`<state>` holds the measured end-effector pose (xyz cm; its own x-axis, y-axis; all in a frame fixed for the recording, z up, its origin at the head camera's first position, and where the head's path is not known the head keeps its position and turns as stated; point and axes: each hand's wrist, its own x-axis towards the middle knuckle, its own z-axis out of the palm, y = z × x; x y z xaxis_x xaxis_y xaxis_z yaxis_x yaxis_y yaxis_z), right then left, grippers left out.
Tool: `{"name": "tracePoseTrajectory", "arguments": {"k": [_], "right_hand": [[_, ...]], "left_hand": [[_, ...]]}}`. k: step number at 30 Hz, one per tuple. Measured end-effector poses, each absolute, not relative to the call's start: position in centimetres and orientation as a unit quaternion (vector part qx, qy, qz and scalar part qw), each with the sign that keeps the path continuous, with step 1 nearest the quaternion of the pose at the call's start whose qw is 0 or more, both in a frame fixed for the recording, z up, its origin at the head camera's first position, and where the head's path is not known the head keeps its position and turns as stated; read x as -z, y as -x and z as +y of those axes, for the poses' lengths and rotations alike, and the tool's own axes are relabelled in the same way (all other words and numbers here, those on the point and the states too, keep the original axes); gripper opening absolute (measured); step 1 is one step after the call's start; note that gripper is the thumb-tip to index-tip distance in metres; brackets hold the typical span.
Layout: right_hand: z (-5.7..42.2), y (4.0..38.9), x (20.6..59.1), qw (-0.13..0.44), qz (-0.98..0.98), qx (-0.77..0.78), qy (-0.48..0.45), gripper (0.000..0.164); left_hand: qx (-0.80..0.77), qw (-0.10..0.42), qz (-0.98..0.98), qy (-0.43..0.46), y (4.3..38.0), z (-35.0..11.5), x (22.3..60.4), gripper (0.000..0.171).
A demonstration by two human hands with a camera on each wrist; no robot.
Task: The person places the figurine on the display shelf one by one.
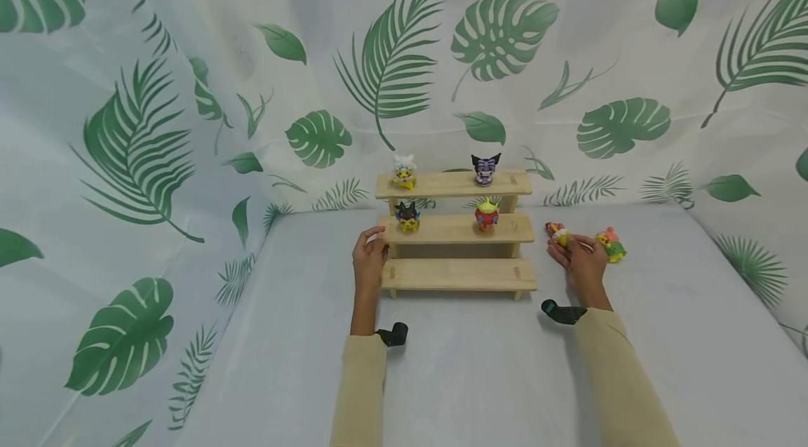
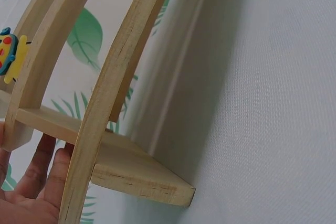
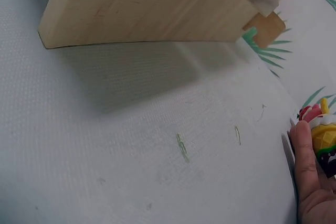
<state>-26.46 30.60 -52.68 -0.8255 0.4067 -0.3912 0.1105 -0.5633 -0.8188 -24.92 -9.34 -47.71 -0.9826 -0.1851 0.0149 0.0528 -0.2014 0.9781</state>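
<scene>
A three-tier wooden display shelf (image 1: 459,274) stands on the white cloth. My left hand (image 1: 370,254) is at its left side, fingers bent against the end of the middle board; in the left wrist view the fingers (image 2: 39,169) show beside the wood. To the right of the shelf, my right hand (image 1: 586,264) holds a small figurine (image 1: 560,234) low over the cloth. The right wrist view shows the figurine's yellow waffle-cone part (image 3: 324,136) with a white and pink top, partly cut off. Just beyond that hand lies a pink, yellow and green figurine (image 1: 610,245).
The top board carries a white-hooded yellow figurine (image 1: 404,173) and a black-and-purple one (image 1: 485,170). On the middle board stand a black-eared yellow figurine (image 1: 408,217) and a red one with a yellow-green head (image 1: 487,215). A leaf-printed curtain (image 1: 404,103) hangs close behind.
</scene>
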Motion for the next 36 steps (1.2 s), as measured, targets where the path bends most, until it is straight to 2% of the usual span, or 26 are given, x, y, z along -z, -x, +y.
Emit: {"name": "tracePoseTrajectory", "arguments": {"k": [5, 12, 17, 29, 36], "right_hand": [[30.5, 26.5, 52.7, 0.099, -0.444, -0.846, 0.277, 0.032], [30.6, 25.9, 53.2, 0.101, -0.450, -0.849, 0.260, 0.059], [30.7, 25.0, 53.9, 0.099, -0.447, -0.864, 0.212, 0.066], [30.9, 24.3, 54.7, 0.091, -0.436, -0.879, 0.168, 0.060], [31.0, 23.8, 55.0, 0.104, -0.365, -0.916, 0.131, 0.048]], "left_hand": [[0.771, 0.081, -0.629, -0.053, 25.0, -9.4, 47.6, 0.027], [0.772, 0.077, -0.628, -0.059, 25.0, -9.4, 47.5, 0.027], [0.768, 0.100, -0.629, -0.068, 26.0, -9.1, 49.5, 0.022], [0.765, 0.104, -0.631, -0.077, 26.4, -8.9, 50.1, 0.019], [0.761, 0.107, -0.634, -0.080, 26.4, -9.0, 50.3, 0.021]]}}
